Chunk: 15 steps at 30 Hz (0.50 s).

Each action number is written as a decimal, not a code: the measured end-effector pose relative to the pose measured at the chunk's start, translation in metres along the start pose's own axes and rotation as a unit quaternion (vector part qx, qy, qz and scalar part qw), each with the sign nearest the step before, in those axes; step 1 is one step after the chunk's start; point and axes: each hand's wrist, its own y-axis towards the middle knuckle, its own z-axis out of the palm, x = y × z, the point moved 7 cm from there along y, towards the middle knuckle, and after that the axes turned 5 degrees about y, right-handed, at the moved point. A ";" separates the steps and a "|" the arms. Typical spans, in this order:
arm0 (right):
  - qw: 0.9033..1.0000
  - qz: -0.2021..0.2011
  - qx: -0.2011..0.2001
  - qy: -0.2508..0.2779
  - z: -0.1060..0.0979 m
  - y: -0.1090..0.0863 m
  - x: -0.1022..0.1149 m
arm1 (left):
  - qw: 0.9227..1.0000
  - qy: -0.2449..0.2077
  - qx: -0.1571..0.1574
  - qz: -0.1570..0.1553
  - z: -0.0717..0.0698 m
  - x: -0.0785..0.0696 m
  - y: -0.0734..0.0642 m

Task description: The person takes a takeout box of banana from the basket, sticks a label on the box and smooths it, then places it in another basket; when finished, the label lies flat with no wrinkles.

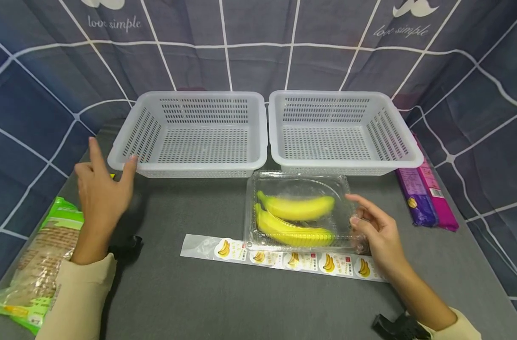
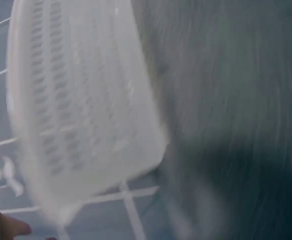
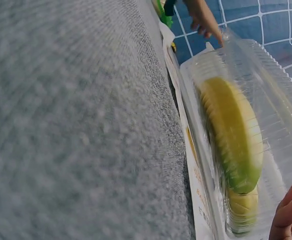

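Observation:
A clear plastic box (image 1: pixel 298 182) with its lid down holds two yellow bananas (image 1: pixel 300 208), green at the tips. My right hand (image 1: pixel 379 233) is at the box's right edge, index finger and thumb apart with their tips on its rim, the other fingers loosely bent. In the right wrist view its fingertips (image 3: pixel 288 212) show beside the box. Under the box's front edge runs a strip of banana stickers (image 1: pixel 285 257). My left hand (image 1: pixel 103 191) hovers empty at the front left corner of the left white basket (image 1: pixel 199 167), thumb and index finger spread.
A second white basket (image 1: pixel 347 164) stands beside the first at the back. To the left lies a green and clear bag of brown food (image 1: pixel 50 245). Purple and pink packets (image 1: pixel 428 193) lie at right, partly under the right basket. A grid-patterned cloth (image 1: pixel 258 47) hangs behind.

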 end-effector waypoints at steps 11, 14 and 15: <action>0.999 -0.017 -0.003 -0.032 -0.005 -0.002 -0.012 | 0.944 -0.122 0.041 0.305 -0.013 -0.100 -0.109; 0.999 -0.024 -0.002 -0.047 -0.006 -0.003 -0.015 | 0.912 -0.143 0.165 0.347 0.027 -0.116 -0.137; 0.999 -0.029 -0.002 -0.046 -0.006 -0.002 -0.015 | 0.904 -0.148 0.195 0.351 0.038 -0.118 -0.143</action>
